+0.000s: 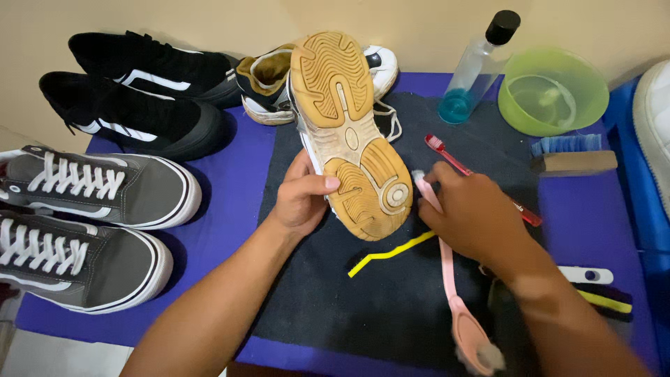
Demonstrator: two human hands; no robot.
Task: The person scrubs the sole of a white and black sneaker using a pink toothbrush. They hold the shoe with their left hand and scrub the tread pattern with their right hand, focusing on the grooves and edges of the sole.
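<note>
Left hand (301, 199): grips the edge of a white sneaker (352, 132), tan sole turned up, above the dark mat (391, 300).
Right hand (474, 216): closed around a pink toothbrush (427, 192), bristles at the sole's heel.
Nearby: red toothbrush (447, 155), green bowl (551, 91), grey sneakers (84, 223).

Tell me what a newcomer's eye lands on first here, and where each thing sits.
First comes the upturned shoe at the centre, its tan sole facing up over the dark mat, steadied at the heel by the left hand. Beside it the right hand has a pink brush in its grip, bristles by the heel. Pairs of grey sneakers and black sneakers line the left, and a green bowl sits at top right.
</note>
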